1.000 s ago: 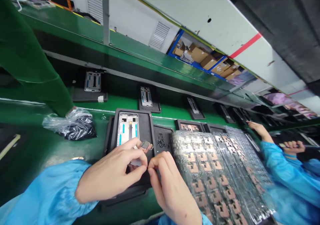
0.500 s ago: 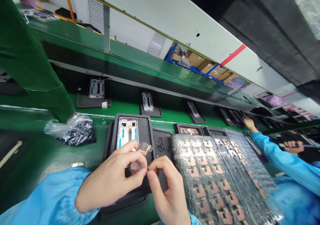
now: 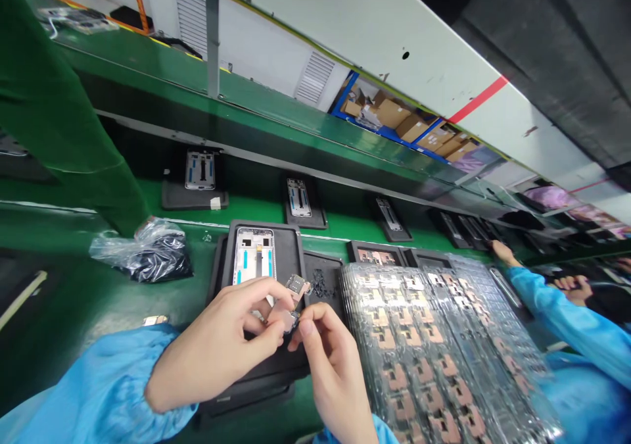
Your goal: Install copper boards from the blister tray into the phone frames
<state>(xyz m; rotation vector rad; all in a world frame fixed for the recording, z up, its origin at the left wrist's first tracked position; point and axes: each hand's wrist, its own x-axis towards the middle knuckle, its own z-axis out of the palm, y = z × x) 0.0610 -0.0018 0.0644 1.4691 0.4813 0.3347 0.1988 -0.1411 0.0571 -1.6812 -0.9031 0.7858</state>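
Observation:
Between the thumb and fingers of my left hand (image 3: 231, 339) is a small copper-coloured phone circuit board (image 3: 296, 287), its metal card-slot end sticking up. My right hand (image 3: 330, 358) is closed in a pinch at the board's lower edge; whatever lies between those fingertips is too small to make out. Behind my left hand, a silver phone frame (image 3: 254, 254) with blue strips rests in a black foam tray (image 3: 288, 253). Just right of it, tiny black pieces (image 3: 323, 283) lie in another dark tray (image 3: 308, 262).
Stacked clear plastic trays (image 3: 389, 345) of copper-coloured boards stand at right. A plastic bag (image 3: 162, 253) of black pieces lies left, near a small loose part (image 3: 155, 320). More phone frames (image 3: 298, 197) in trays line the back. A co-worker's blue sleeve (image 3: 557, 309) reaches in from the right.
The board has tilted and shows more of itself between my hands. My right fingertips have parted slightly from my left ones. The whole view has shifted a little.

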